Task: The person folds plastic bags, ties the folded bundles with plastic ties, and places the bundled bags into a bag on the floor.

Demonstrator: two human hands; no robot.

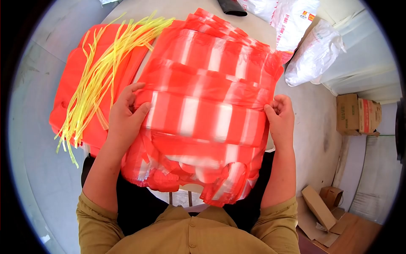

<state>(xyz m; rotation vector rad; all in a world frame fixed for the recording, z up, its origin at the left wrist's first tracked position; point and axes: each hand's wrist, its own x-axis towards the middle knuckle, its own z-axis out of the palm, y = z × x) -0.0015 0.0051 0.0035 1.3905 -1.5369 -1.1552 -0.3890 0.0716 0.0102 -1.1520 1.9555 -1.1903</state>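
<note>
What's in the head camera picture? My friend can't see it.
A person's left hand and right hand grip the sides of a red-and-white striped plastic pile. Left of it, yellow strips lie across folded red material.

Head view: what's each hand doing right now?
Left hand: pinching the left edge of the red-and-white striped plastic, thumb on top.
Right hand: closed at its right edge, fingers bent, thumb against the plastic.
</note>
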